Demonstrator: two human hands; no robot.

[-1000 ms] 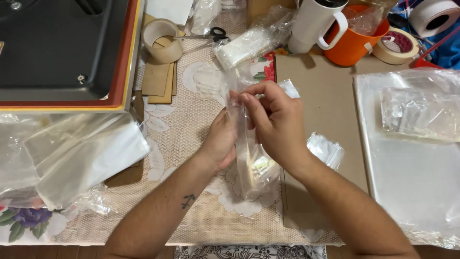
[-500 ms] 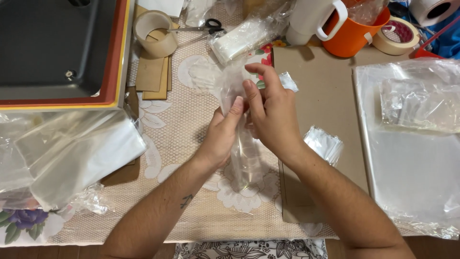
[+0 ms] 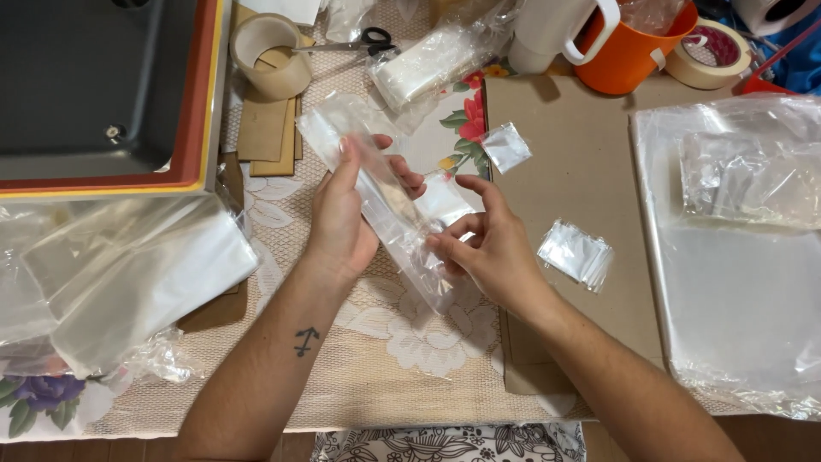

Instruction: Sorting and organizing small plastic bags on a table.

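Nearest the camera, a lace tablecloth (image 3: 402,376) covers the table, with a floral cloth edge below it. Both forearms reach in over it. The left hand (image 3: 342,214) grips a long clear plastic bag (image 3: 385,201) from behind, thumb and fingers closed on it, while the right hand (image 3: 483,248) pinches the bag's lower part between thumb and fingertips; the bag slants from upper left to lower right between them. Left lies a heap of clear bags (image 3: 120,274); right, a small folded packet (image 3: 577,252) on brown cardboard (image 3: 556,171), and a large plastic sheet (image 3: 735,282). Farther off stand a dark tray with a red rim (image 3: 103,85), a tape roll (image 3: 269,56), scissors (image 3: 359,38) and an orange jug (image 3: 629,47).

Half a second earlier the hands were pressed together with the bag upright; now they are apart and the bag is tilted.
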